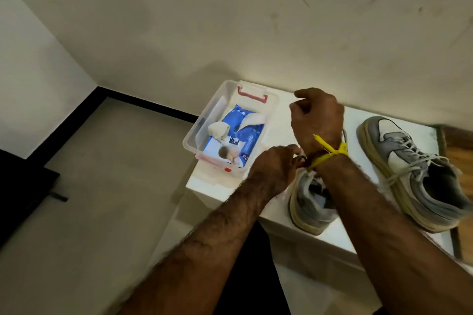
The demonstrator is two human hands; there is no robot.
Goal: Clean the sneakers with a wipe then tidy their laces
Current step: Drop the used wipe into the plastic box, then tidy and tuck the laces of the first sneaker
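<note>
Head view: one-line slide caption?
Both hands work laces on the nearer grey-and-white sneaker; crumpled used wipes in clear plastic box.

Sitting on a ledge [340,238]: bin [204,133] at left holding a wipes pack [249,133], two sneakers [311,202] [414,174] lying right of it.

Two hands work over a sneaker on a white ledge

The left hand [275,166] and right hand [317,116], both curled closed, hover above the near sneaker [311,202]; the other sneaker [414,174] lies right of it, a clear bin [230,130] left.
</note>
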